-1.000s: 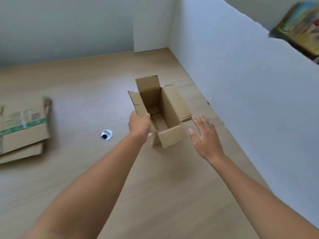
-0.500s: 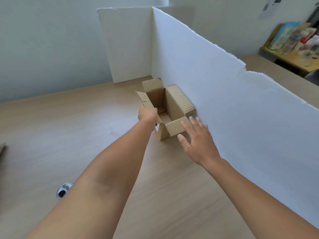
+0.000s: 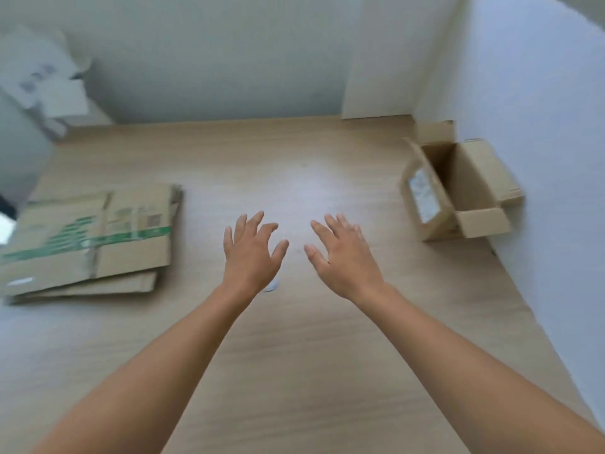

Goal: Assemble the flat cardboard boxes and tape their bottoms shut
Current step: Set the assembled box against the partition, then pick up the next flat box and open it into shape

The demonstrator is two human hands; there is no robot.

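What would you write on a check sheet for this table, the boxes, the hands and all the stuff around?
Surface: wooden table, no spills seen.
Job's things: one open box stands upright at the right, next to the white board; a stack of flat boxes lies at the left.
Clutter: a small pale round thing peeks out beside the left wrist, too hidden to name.
Hands: left hand and right hand are both open, fingers spread, holding nothing, between the two lots of boxes.
Cables: nothing seen.
Surroundings: pale wall behind; blurry white things far left.
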